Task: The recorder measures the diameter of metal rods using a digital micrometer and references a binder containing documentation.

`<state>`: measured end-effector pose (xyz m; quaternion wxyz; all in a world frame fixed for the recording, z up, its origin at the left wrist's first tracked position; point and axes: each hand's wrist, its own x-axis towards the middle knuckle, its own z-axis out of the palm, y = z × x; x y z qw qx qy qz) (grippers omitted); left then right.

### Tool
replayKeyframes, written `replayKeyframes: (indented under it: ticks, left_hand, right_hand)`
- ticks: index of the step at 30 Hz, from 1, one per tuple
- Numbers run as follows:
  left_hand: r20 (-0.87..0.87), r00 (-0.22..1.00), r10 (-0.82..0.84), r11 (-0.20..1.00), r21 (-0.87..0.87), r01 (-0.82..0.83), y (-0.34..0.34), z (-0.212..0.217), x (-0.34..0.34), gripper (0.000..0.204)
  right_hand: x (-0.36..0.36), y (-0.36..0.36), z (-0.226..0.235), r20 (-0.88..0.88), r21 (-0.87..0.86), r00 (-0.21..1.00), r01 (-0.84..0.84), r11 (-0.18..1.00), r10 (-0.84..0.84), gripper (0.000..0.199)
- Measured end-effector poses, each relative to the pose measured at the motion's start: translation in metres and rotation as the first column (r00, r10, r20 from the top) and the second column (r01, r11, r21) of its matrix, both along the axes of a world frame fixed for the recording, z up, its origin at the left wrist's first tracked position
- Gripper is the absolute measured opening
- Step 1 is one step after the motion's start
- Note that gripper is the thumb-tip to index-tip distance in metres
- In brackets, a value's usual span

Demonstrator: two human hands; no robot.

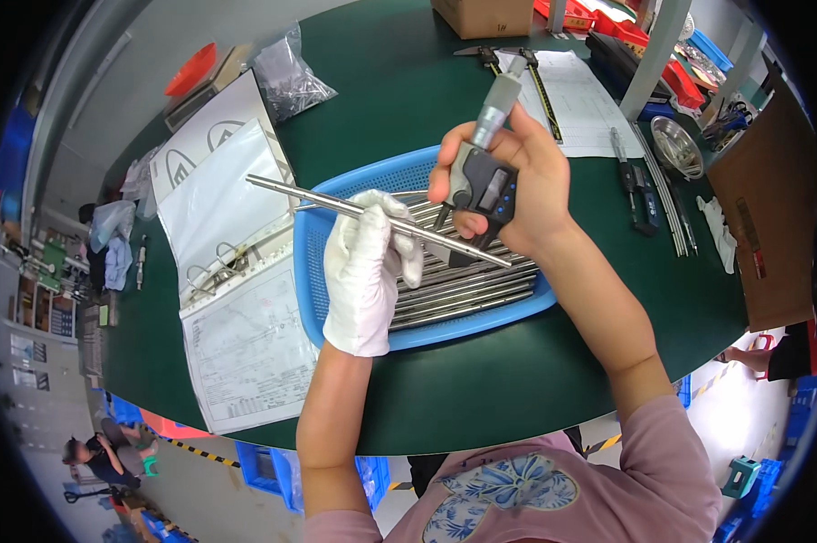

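Observation:
My left hand (365,271), in a white glove, is closed around a thin metal rod (313,196) that slants down to the right. My bare right hand (526,176) grips a digital micrometer (490,181) with a dark body and a silver thimble pointing up. The micrometer's frame is close to the rod, near its right half; whether its jaws touch the rod I cannot tell. Both hands are over a blue plastic basket (436,342), where several similar metal rods (467,294) lie side by side.
On the green table (463,394), an open ring binder (237,253) with drawings lies left. Calipers (544,95) rest on paper sheets (585,100) behind. Another micrometer (630,181), loose rods (666,199) and a metal bowl (676,147) are at right, beside a cardboard box (766,208).

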<state>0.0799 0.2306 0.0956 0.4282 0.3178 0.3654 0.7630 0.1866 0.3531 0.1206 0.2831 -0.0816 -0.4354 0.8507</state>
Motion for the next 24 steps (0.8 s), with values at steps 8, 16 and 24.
replayKeyframes:
  ticks: [8,16,24]
  left_hand:
    - [-0.089,0.995,0.045,0.994,-0.098,-0.053,-0.0011,-0.0003,0.005,0.022]
    - [-0.076,0.994,0.078,0.976,-0.197,-0.092,-0.0025,0.0045,0.0081,0.021]
    - [-0.095,0.994,0.048,0.977,-0.203,-0.066,-0.0037,0.0055,0.0088,0.023]
  right_hand:
    - [0.0027,0.0052,-0.0023,-0.105,-0.095,0.98,-0.179,0.979,0.169,0.064]
    - [0.0035,0.0022,-0.0005,-0.153,-0.028,0.976,-0.161,0.987,0.155,0.061]
    - [0.0055,0.002,-0.0008,-0.164,0.057,0.972,-0.16,0.985,0.168,0.066]
